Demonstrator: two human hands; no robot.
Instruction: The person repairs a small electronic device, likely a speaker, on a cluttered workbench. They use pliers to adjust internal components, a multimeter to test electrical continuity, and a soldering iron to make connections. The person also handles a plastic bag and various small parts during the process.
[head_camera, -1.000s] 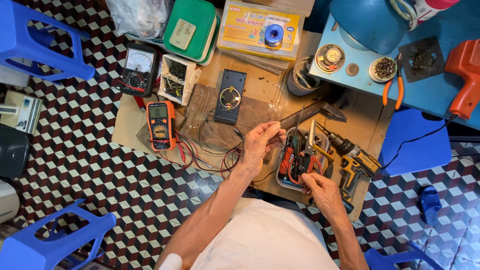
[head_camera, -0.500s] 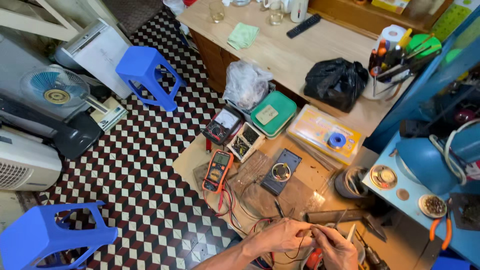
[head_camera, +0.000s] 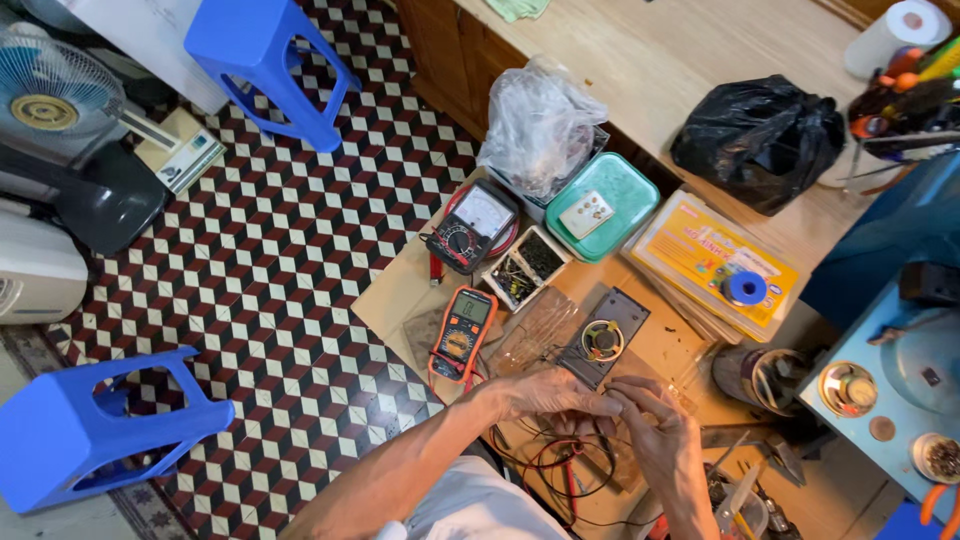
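Basically both hands meet low in the head view, over a cluttered wooden worktop (head_camera: 400, 290). Left hand (head_camera: 545, 395) comes in from the lower left, fingers curled and pinched at the tips; right hand (head_camera: 665, 440) comes up from the bottom, fingertips pressed against the left ones. Something small is pinched between them, too tiny to identify. Both hands closed in a pinch on that small part.

Tangle of red and black wires (head_camera: 560, 465) lies right under the hands, just beside the left wrist. Small round speaker (head_camera: 602, 341) on a dark rectangular plate sits just above the fingertips, near but not touching. Orange digital multimeter (head_camera: 463, 332) lies left of the left hand, near it. Black analog multimeter (head_camera: 470, 226) sits further up, beside a small parts box (head_camera: 525, 267) holding tiny components.

Teal lidded container (head_camera: 603, 205) is above that, with a clear crumpled plastic bag (head_camera: 540, 125) against it. Yellow flat box with a blue solder spool (head_camera: 745, 289) on top lies to the right. Black plastic bag (head_camera: 760, 140) rests on the light counter behind. Dark tin of tools (head_camera: 765, 378) stands right of the hands.

Two blue plastic stools (head_camera: 262, 55) stand on the checkered floor, well apart from the worktop; a fan (head_camera: 45, 100) lies at top left.
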